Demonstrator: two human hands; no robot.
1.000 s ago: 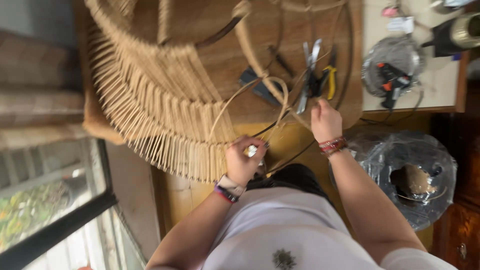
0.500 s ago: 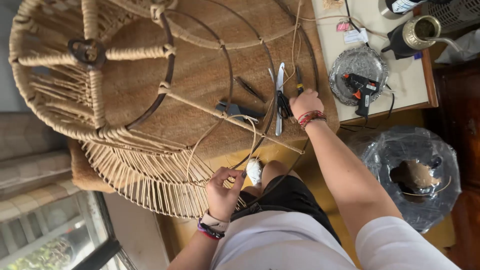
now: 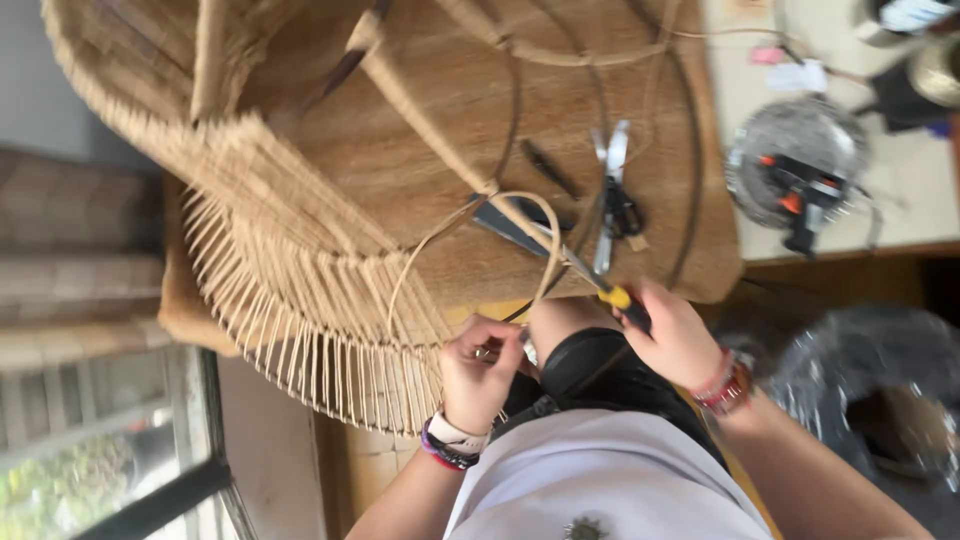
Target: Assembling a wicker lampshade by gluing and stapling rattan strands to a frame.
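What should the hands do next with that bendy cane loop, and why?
Probably bring the yellow-handled tool in the right hand to the cane strand. The left hand pinches one end at the woven rattan frame, the strand arcs loose, and the tool's tip already lies beside the loop.

White tag (image 3: 812,76), pink tag (image 3: 768,55), tabletop.

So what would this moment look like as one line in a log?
left hand: pinching rattan strand | right hand: gripping yellow-handled tool | woven rattan frame: on wooden table | scissors: lying untouched
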